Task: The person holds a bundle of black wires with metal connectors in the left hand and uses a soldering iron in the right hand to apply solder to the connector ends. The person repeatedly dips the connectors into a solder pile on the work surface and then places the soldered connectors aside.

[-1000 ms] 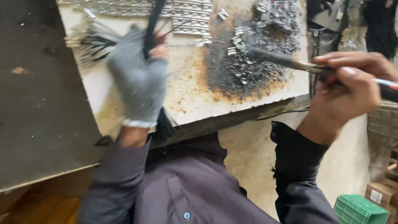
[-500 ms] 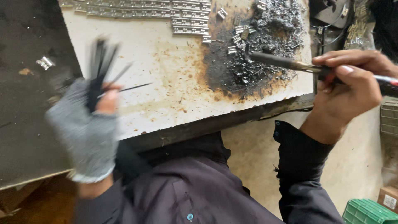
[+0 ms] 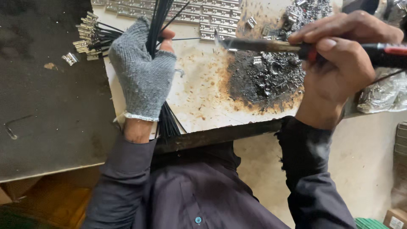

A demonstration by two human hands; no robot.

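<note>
left hand [image 3: 143,78] moved right, gripping black wires [image 3: 159,25]; right hand [image 3: 339,63] holds soldering iron [image 3: 263,44].

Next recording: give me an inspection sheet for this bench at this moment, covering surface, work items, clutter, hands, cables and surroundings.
Surface: pale work board, rust-stained, with a burnt black patch of solder dross; dark metal sheet to its left.
Job's things: bundle of thin black wires; soldering iron; rows of small metal terminals at the board's far edge.
Clutter: finished wires with terminals piled at the board's left corner; one loose terminal on the sheet.
Hands: left hand, in a grey knit glove, grips the wire bundle; right hand, bare, holds the iron's handle.
Cables: nothing seen apart from the wires.
Surroundings: green crate and cardboard box on the floor.
</note>
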